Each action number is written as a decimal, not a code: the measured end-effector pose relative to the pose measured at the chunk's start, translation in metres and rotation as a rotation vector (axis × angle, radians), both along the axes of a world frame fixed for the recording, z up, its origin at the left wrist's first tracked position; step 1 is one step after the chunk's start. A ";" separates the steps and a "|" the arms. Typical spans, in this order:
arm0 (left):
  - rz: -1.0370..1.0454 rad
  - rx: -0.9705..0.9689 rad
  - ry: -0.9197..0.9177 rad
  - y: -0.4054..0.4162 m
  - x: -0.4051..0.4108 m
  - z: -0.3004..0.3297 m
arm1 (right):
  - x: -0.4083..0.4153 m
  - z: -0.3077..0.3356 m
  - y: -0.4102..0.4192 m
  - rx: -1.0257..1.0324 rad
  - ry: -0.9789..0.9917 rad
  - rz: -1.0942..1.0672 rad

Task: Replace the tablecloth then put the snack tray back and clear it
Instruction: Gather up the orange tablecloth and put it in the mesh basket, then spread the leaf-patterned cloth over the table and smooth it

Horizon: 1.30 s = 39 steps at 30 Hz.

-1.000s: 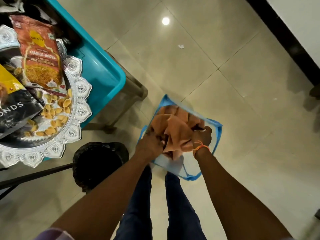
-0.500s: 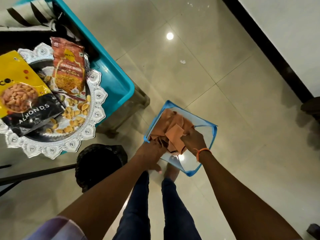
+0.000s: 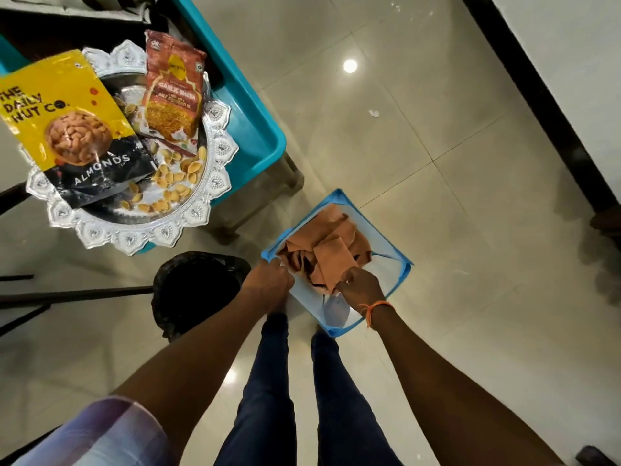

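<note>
Cloth in the bin.
My right hand [image 3: 361, 286] pinches the cloth [image 3: 331, 255]; my left hand [image 3: 274, 276] grips the bin [image 3: 405, 270] rim.

Orange tablecloth [image 3: 331, 255]: soft matt woven cloth, creasing into loose folds, lying just ahead of the right hand [image 3: 361, 288] fingertips. Blue-rimmed basket [image 3: 405, 275]: thin fabric-like walls showing a pale, faintly shiny lining, sitting under both sets of fingers; left hand [image 3: 270, 279] resting at its matt blue edge. Floor tiles [image 3: 437, 196]: glossy polished stone or ceramic, reflecting ceiling lights. Snack tray [image 3: 215, 183], well left of the fingers: bright embossed metal, looking mirror-shiny. Almonds pouch [image 3: 67, 129] and garlic bhujia packet [image 3: 173, 92]: glossy printed plastic film, catching glare. Teal tub [image 3: 255, 129]: smooth moulded plastic. Bin liner [image 3: 198, 287]: thin black plastic, wrinkling.
</note>
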<state>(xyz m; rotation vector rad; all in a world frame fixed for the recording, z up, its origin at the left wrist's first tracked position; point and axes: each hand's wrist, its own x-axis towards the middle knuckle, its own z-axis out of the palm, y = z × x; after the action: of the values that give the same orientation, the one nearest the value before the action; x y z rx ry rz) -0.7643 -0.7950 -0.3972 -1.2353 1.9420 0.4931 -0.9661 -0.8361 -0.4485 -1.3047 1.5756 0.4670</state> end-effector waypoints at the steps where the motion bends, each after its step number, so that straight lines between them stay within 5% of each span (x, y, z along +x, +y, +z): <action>1: 0.006 -0.010 -0.007 0.003 0.001 0.002 | 0.000 0.001 0.003 0.004 -0.003 0.015; 7: 0.335 -0.026 0.048 0.016 0.013 0.035 | 0.007 0.021 -0.002 0.032 0.044 -0.047; 13: 0.928 -0.189 0.527 0.022 0.045 0.119 | 0.033 0.039 -0.016 0.092 -0.045 -0.163; 20: 1.176 -0.525 0.822 0.027 0.131 0.219 | 0.186 0.230 -0.029 -0.263 -0.297 -0.247; 24: 1.259 -0.688 0.845 0.025 0.198 0.256 | 0.251 0.277 -0.028 -0.227 -0.450 -0.338; 32: 1.523 -0.767 0.744 0.001 0.297 0.264 | 0.354 0.308 -0.087 -0.472 -0.456 -0.091; 39: 1.687 -0.766 0.649 -0.049 0.362 0.231 | 0.469 0.281 -0.200 -0.644 -0.320 0.443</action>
<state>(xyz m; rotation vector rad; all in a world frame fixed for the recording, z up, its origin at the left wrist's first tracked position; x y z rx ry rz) -0.4019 -0.8444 -0.1661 -3.4537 0.9585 1.0450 -0.4966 -1.0361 -0.1677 -2.1219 1.1961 -0.0103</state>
